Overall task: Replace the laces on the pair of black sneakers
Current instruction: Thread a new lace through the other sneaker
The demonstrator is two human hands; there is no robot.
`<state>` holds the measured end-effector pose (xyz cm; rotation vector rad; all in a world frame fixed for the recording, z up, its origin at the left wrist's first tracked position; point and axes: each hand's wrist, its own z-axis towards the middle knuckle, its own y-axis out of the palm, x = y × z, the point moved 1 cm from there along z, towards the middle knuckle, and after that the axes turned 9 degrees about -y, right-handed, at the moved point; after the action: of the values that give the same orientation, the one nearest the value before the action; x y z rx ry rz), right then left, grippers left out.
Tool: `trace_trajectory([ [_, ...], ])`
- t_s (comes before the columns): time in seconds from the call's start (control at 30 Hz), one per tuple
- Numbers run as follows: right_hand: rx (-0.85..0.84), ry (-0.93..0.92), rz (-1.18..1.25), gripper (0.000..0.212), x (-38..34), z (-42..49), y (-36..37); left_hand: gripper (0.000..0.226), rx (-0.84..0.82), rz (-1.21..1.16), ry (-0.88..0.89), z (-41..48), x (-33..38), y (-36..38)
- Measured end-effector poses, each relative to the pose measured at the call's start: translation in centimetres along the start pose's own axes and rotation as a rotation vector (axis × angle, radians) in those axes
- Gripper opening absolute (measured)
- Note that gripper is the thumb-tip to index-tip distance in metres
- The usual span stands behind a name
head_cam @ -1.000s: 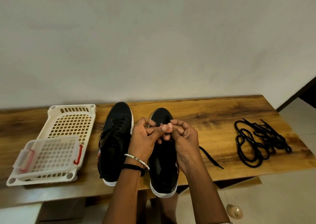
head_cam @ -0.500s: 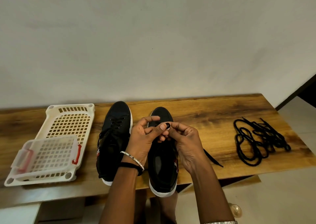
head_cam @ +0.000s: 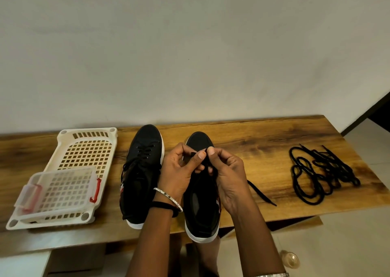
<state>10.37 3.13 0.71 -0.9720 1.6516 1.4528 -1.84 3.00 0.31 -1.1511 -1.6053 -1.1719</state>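
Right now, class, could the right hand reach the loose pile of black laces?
Probably, once freed: the right hand pinches a lace, and only a lace end lies between it and the pile.

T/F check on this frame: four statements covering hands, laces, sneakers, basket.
1. The left hand and the right hand both pinch a lace over the right-side sneaker. True.
2. The left-side sneaker, beside the basket, has a lace threaded. True.
3. The pile of loose laces lies in the basket. False: it lies on the table, right of both sneakers.
4. The sneakers' toes point at the person. False: they point toward the wall.
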Motion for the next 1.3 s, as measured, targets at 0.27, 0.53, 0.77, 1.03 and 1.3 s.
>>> trace_trajectory([
  [0.27, 0.078, -0.016, -0.114, 0.021, 0.3, -0.1, 0.3, 0.029, 0.001, 0.312, 0.236, -0.5, 0.5, -0.5],
  [0.53, 0.211, 0.086, 0.066, 0.017, 0.1, 0.5, -0.3, 0.021, 0.122, 0.982, 0.622, -0.6, 0.4, -0.3],
  [0.77, 0.008, 0.058, 0.112, 0.016, -1.4, 0.1, -0.9, 0.011, 0.137, 1.149, 0.477, -0.2, 0.0, -0.3],
  [1.03, -0.312, 0.067, -0.086, 0.022, -1.7, -0.1, -2.4, 0.029, -0.186, 0.433, 0.017, -0.5, 0.7, -1.2],
  [1.3, -0.209, -0.139, -0.306, 0.032, -1.8, 0.1, -2.8, 0.016, -0.106, 0.172, -0.128, -0.7, 0.8, -1.3],
])
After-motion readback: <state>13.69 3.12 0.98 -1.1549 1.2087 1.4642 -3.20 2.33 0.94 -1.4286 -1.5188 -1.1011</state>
